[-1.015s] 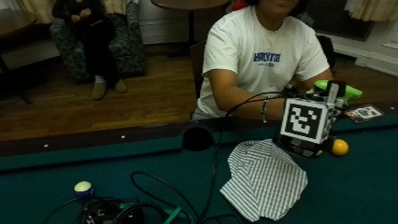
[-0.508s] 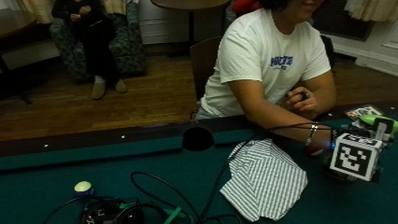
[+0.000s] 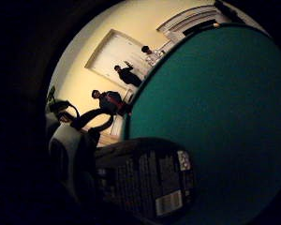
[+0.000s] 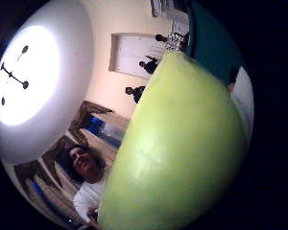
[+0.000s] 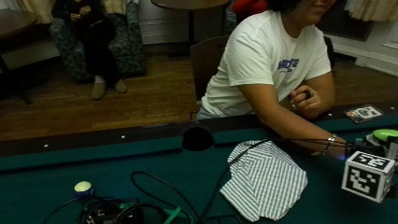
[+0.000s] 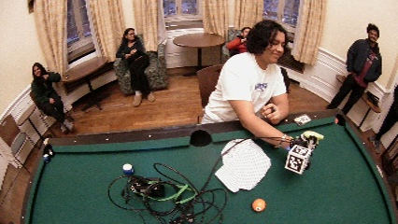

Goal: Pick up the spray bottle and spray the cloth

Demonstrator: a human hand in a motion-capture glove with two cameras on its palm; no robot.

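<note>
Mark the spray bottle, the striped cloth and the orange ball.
spray bottle [image 5: 386,135], outside view, green top.
striped cloth [image 5: 264,179], outside view, middle of the fabric.
orange ball [image 6: 259,205], wide outside view, its centre.

Open green felt [image 6: 336,186] beyond the striped cloth [image 5: 264,179], room to pass there. Orange ball [image 6: 258,205] near the cloth's corner. Tangle of cables [image 6: 165,193] well off to the side. Corner pocket [image 5: 198,138] just behind the cloth, against the rail [image 5: 93,142].
</note>
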